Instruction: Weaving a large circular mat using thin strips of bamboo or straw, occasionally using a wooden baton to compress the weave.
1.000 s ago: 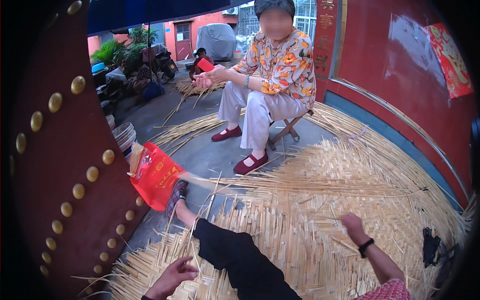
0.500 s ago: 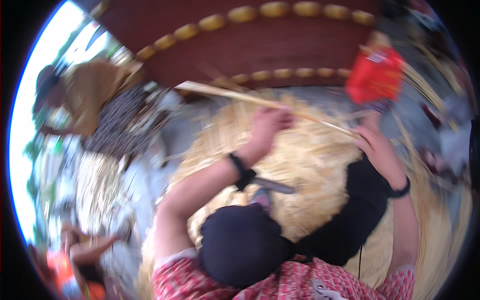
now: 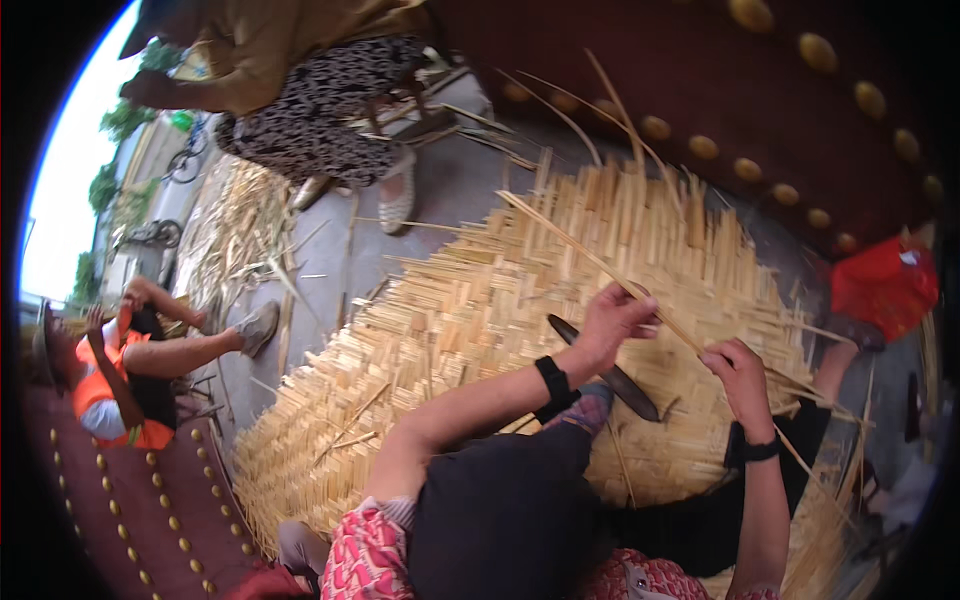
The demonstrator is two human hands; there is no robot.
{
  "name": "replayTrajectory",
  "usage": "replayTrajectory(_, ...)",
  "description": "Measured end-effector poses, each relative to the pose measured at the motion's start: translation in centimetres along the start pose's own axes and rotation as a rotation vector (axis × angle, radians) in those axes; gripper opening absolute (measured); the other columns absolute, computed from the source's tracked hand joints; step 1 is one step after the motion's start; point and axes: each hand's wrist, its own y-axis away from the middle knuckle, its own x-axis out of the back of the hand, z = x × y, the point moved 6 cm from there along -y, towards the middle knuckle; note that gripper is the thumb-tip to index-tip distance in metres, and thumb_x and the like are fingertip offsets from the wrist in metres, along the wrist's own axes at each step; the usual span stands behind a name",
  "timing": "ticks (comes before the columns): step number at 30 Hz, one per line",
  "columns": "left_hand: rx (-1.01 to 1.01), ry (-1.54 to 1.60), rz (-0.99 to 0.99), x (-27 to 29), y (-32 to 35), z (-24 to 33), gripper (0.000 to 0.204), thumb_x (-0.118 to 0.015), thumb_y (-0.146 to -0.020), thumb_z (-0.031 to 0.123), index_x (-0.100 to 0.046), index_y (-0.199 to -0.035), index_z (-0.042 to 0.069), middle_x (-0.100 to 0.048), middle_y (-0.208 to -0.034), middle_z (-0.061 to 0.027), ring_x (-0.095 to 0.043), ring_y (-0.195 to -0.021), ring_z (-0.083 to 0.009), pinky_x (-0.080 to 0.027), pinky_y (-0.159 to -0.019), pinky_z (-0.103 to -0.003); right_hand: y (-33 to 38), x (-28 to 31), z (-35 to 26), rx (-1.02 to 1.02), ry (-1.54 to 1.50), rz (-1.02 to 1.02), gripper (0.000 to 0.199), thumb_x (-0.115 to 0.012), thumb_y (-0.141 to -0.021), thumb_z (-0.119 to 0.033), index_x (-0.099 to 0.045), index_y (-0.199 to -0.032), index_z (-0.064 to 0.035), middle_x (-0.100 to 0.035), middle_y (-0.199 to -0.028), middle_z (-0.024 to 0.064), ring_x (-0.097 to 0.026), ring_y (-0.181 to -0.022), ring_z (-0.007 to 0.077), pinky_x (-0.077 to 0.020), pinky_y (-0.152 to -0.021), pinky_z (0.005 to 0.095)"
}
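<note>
- My left hand [image 3: 612, 322] pinches a long bamboo strip [image 3: 600, 265].
- My right hand [image 3: 738, 378] grips the same strip lower down.
- A dark knife [image 3: 610, 372] lies on the woven mat [image 3: 480, 300].

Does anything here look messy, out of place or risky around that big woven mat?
Loose bamboo strips lie scattered over the pavement beyond the mat, near other people's feet. A dark blade lies bare on the weave, just under the left hand, which, with the right hand, holds one long strip.

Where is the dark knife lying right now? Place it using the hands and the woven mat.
In the head view, the dark knife lies on the woven mat, just below the left hand and left of the right hand, above the person's knee.
</note>
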Motion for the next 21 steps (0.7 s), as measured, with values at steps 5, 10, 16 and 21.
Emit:
replayTrajectory(5,0.056,-0.061,0.062,1.3,-0.8,-2.5,0.03,-0.073,-0.089,0.017,-0.052,-0.105,0.002,-0.066,-0.083,-0.0085,-0.07,-0.07,-0.019,-0.06,-0.059,-0.031,1.9,-0.7,4.4,-0.06,0.028,-0.018,0.005,-0.061,-0.085,0.0,-0.064,-0.087,0.0047,-0.053,-0.073,0.009,-0.054,-0.064,0.0169,-0.0439,-0.059,0.0294)
replayTrajectory(10,0.015,-0.025,0.08,3.1,2.0,-1.2,0.031,-0.07,-0.092,0.02,-0.054,-0.113,0.003,-0.065,-0.089,-0.0061,-0.068,-0.074,-0.0148,-0.059,-0.061,-0.027,2.7,-1.4,-2.4,0.195,0.476,-0.003,0.018,-0.065,-0.093,-0.02,-0.069,-0.101,-0.004,-0.068,-0.09,0.0163,-0.063,-0.083,0.035,-0.0486,-0.076,0.0421)
replayTrajectory(16,0.066,0.01,-0.067,2.3,0.1,-0.6,0.019,-0.072,-0.091,0.019,-0.063,-0.102,0.006,-0.067,-0.085,-0.0032,-0.066,-0.074,-0.0132,-0.055,-0.065,-0.027,0.5,-0.9,-1.5,0.192,0.311,0.105,0.025,-0.07,-0.065,0.004,-0.049,-0.078,0.0001,-0.048,-0.081,0.0116,-0.053,-0.078,0.0295,-0.0458,-0.069,0.0368)
replayTrajectory(21,-0.138,-0.13,-0.026,2.9,2.0,1.9,0.016,-0.072,-0.088,0.01,-0.067,-0.102,0.005,-0.068,-0.088,-0.0008,-0.063,-0.076,-0.0095,-0.052,-0.069,-0.023,-0.5,-0.8,-0.4,-0.148,-0.162,-0.223,0.023,-0.075,-0.078,-0.002,-0.052,-0.083,-0.0013,-0.054,-0.079,0.0031,-0.056,-0.074,0.0131,-0.0482,-0.069,0.0292)
